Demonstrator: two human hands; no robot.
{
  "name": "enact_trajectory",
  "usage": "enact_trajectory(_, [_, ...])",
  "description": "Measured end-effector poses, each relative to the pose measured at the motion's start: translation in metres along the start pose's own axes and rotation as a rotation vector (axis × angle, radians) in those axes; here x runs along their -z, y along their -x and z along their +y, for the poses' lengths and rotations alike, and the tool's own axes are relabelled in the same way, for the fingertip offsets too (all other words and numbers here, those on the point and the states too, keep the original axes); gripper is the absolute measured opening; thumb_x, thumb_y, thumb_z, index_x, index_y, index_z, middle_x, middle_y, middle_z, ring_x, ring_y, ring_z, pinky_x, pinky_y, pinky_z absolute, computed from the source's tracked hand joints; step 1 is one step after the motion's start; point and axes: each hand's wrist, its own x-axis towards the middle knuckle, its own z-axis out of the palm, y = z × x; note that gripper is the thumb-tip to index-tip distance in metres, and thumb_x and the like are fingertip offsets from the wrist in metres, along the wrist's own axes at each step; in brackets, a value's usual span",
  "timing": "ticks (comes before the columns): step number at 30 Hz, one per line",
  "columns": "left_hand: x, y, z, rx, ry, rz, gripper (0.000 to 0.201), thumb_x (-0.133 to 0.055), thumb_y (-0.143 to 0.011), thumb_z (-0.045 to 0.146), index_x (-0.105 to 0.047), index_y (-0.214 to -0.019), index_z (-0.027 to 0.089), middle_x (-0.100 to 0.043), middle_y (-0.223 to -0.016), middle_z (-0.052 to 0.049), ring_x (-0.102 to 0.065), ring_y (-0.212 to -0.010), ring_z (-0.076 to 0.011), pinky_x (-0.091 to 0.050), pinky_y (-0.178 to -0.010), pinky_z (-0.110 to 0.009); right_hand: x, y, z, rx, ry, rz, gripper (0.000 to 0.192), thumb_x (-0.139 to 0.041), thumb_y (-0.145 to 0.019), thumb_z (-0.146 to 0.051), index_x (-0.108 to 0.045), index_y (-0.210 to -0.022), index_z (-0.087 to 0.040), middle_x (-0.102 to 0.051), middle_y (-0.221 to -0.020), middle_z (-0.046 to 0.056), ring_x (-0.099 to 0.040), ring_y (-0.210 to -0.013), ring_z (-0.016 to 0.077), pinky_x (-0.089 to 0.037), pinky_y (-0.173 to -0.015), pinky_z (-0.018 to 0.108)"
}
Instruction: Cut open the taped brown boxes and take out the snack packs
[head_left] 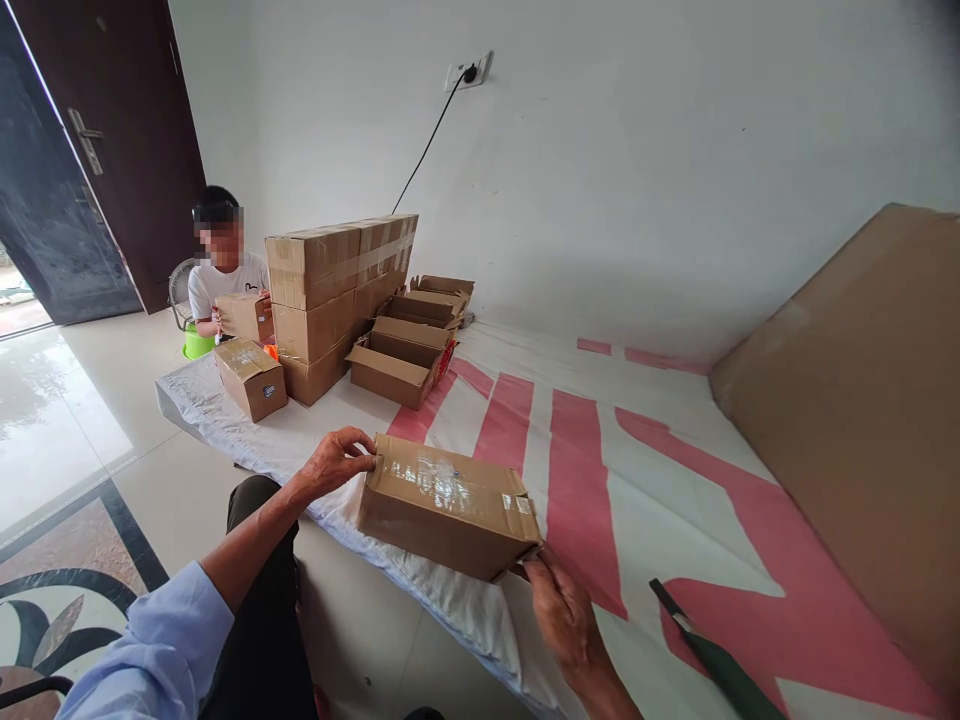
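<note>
A closed cardboard box (442, 492) with clear tape along its top lies near the front edge of the cloth-covered surface. My left hand (337, 462) grips its far left end, thumb and fingers pinched at the edge. At the near right corner, my right hand (562, 605) has its fingers closed on the box, with some fingertips hidden below it. To the right of my right hand lies a dark green tool with a black tip (705, 645); its exact kind is unclear.
Stacked taped boxes (322, 300) stand at the back left, beside several open cardboard boxes (394, 375). Another closed box (251, 378) sits near the left edge. A co-worker (229, 270) holds a box there. A large cardboard piece (847, 430) rises on the right.
</note>
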Motion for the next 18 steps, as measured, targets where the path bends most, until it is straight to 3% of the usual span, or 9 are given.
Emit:
enact_trajectory(5, [0.000, -0.003, -0.005, -0.101, -0.012, -0.009, 0.020, -0.090, -0.081, 0.037, -0.084, -0.082, 0.018, -0.076, -0.101, -0.010, -0.070, -0.100, -0.0225, -0.055, -0.092, -0.032, 0.000, 0.001, -0.004, -0.008, -0.004, 0.019, 0.048, -0.061, -0.088, -0.056, -0.083, -0.113, -0.022, -0.084, -0.112, 0.013, -0.075, -0.114, 0.0376, -0.061, -0.104, 0.048])
enact_trajectory(10, [0.001, -0.002, -0.004, -0.032, -0.030, -0.043, 0.018, -0.087, -0.081, 0.030, -0.090, -0.096, 0.021, -0.074, -0.121, -0.011, -0.069, -0.106, -0.0235, -0.055, -0.101, -0.036, 0.001, 0.001, -0.010, 0.021, -0.016, 0.007, 0.046, -0.061, -0.088, -0.056, -0.083, -0.111, -0.023, -0.084, -0.113, 0.011, -0.074, -0.115, 0.0368, -0.062, -0.103, 0.046])
enact_trajectory(15, [0.004, -0.006, 0.010, -0.009, -0.040, -0.202, 0.034, -0.079, -0.078, 0.017, -0.089, -0.109, 0.026, -0.071, -0.137, -0.010, -0.065, -0.125, -0.0293, -0.051, -0.113, -0.040, -0.002, 0.003, -0.017, 0.046, 0.033, -0.050, 0.047, -0.054, -0.094, -0.057, -0.081, -0.114, -0.024, -0.083, -0.105, 0.010, -0.075, -0.105, 0.0336, -0.063, -0.096, 0.044])
enact_trajectory(18, [0.004, -0.010, 0.016, -0.017, 0.020, -0.283, 0.037, -0.075, -0.079, 0.016, -0.088, -0.112, 0.026, -0.071, -0.141, -0.009, -0.059, -0.139, -0.0329, -0.045, -0.121, -0.043, 0.014, -0.002, -0.018, 0.166, 0.209, -0.008, 0.047, -0.051, -0.095, -0.055, -0.078, -0.116, -0.024, -0.081, -0.109, 0.012, -0.073, -0.110, 0.0340, -0.060, -0.100, 0.047])
